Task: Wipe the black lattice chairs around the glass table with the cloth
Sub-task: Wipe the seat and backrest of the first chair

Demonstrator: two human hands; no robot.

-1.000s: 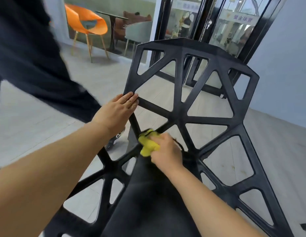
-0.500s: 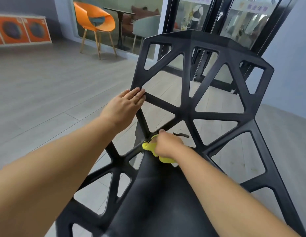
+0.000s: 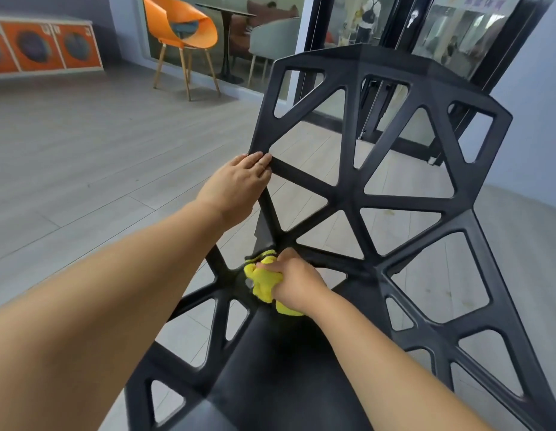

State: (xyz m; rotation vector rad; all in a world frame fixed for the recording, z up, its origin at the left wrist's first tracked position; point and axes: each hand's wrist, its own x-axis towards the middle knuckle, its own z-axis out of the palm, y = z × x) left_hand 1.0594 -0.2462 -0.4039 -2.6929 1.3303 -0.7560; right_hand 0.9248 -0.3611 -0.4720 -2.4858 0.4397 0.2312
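A black lattice chair (image 3: pixel 351 200) fills the middle of the view, its back of triangular openings facing me and its dark seat below. My left hand (image 3: pixel 239 185) rests on the left edge of the backrest, fingers laid flat along a strut. My right hand (image 3: pixel 293 283) grips a bunched yellow cloth (image 3: pixel 264 281) and presses it where the backrest meets the seat, at a joint of several struts. Part of the cloth is hidden under my fingers.
Grey plank floor (image 3: pixel 83 157) spreads to the left. An orange chair (image 3: pixel 180 29) and a small round table (image 3: pixel 226 17) stand at the back by a glass wall. Black door frames (image 3: pixel 394 23) rise behind the chair. A low white cabinet with orange panels (image 3: pixel 43 46) lines the far left.
A dark-clothed person at the left has left the view. My right hand has slid the cloth slightly left and down along the seat joint. My left hand stays on the backrest edge.
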